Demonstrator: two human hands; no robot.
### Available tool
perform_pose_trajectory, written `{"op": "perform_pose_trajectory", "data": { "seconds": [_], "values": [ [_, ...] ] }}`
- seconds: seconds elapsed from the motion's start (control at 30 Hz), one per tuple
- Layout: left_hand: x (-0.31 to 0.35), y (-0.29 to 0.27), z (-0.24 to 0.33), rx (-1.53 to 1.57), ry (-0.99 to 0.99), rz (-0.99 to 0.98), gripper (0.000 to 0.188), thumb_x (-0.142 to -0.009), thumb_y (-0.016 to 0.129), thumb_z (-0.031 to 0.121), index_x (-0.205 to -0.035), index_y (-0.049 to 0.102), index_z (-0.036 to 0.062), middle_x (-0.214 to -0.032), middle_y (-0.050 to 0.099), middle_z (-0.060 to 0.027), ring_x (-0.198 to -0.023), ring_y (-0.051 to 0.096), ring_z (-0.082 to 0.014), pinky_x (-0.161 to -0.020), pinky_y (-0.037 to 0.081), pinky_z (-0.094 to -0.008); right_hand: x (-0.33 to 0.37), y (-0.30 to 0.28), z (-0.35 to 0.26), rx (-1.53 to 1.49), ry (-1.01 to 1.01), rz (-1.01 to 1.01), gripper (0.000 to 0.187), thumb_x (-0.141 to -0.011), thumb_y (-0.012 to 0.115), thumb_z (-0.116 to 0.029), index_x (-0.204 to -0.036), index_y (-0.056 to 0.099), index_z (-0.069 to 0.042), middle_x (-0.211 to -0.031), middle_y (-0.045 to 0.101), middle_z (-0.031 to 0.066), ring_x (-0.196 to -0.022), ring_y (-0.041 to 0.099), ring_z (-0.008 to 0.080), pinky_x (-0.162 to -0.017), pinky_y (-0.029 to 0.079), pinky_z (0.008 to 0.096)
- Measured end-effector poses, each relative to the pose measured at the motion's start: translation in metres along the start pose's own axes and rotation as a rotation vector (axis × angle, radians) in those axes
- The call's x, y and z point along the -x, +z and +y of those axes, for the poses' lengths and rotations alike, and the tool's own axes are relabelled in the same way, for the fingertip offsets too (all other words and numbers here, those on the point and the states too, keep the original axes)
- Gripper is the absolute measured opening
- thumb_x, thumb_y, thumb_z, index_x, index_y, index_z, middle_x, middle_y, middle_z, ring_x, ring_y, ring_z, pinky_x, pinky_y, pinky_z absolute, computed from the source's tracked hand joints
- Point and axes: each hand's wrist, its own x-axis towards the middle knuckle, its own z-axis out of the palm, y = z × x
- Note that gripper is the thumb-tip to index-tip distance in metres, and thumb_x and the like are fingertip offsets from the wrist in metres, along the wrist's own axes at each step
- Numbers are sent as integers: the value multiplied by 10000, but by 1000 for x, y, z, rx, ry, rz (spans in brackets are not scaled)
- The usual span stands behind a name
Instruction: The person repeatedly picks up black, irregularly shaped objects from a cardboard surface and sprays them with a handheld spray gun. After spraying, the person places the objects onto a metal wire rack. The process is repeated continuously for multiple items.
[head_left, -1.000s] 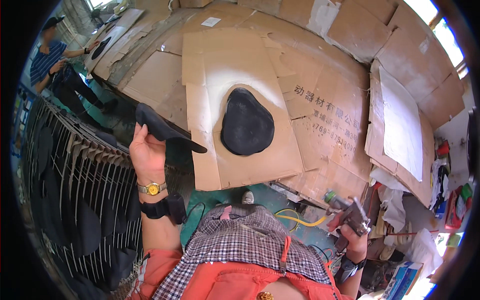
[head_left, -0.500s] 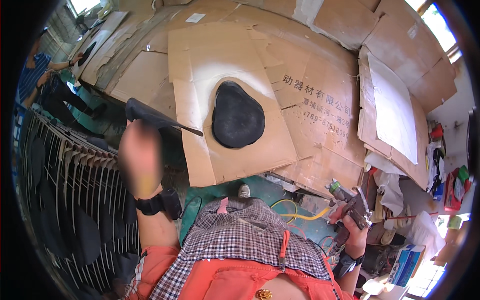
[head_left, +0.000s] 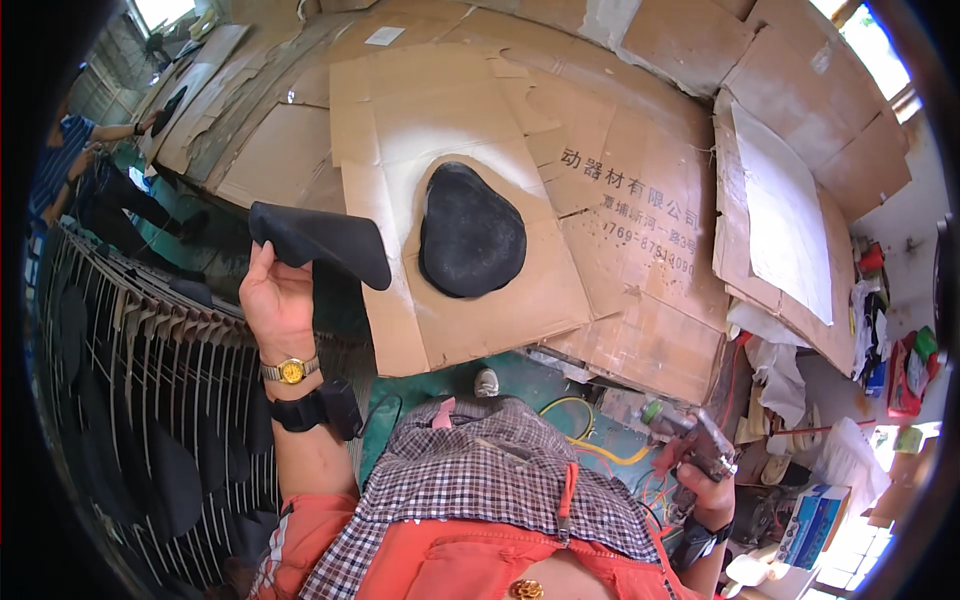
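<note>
My left hand [head_left: 278,300] grips a black foam pad [head_left: 325,243] by its left edge, fingers beneath it, holding it tilted in the air left of the cardboard sheet [head_left: 460,330]. A second black pad [head_left: 473,230], rounded and narrower at the far end, lies flat on that sheet, with a whitish sprayed patch around it. Off to the right, my right hand [head_left: 705,487] is closed round a metal spray gun [head_left: 705,445] with a green fitting, held away from both pads.
A rack [head_left: 190,400] of thin rods with several black pads stands at my left. Cardboard covers the work table [head_left: 640,300]. A yellow hose [head_left: 610,452] runs near the floor. Another person [head_left: 75,170] stands at the far left. Boxes and bags crowd the right side.
The pad in my left hand has turned from nearly edge-on to show its broad face. The spray gun has tilted and shifted slightly lower. The pad on the cardboard stays in place.
</note>
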Motion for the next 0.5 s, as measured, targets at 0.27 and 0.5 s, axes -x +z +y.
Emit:
{"op": "perform_pose_trajectory", "data": {
  "seconds": [0.27, 0.5],
  "values": [
    [10, 24, -1, -52, 38, 5, 330, -954, 436, 87, -1271, 527, 80, -1241, 596, -72, -1142, 550, -248, -999, 404, -461, -14, -12, -4, -6, 23, -5, 625, -761, 720, -172, -1306, 476, 11, -835, 635, 145, -727, 641, 229, -695, 526, 366],
    [18, 82, 18, -20, 125, -96, 168, -877, 543, -15, -994, 631, 68, -963, 674, -56, -899, 647, -201, -831, 526, -377, -79, 16, 9, -96, -42, 91, 403, -817, 637, -95, -1196, 536, -2, -841, 638, 92, -740, 638, 199, -729, 524, 336]
  ]
}}
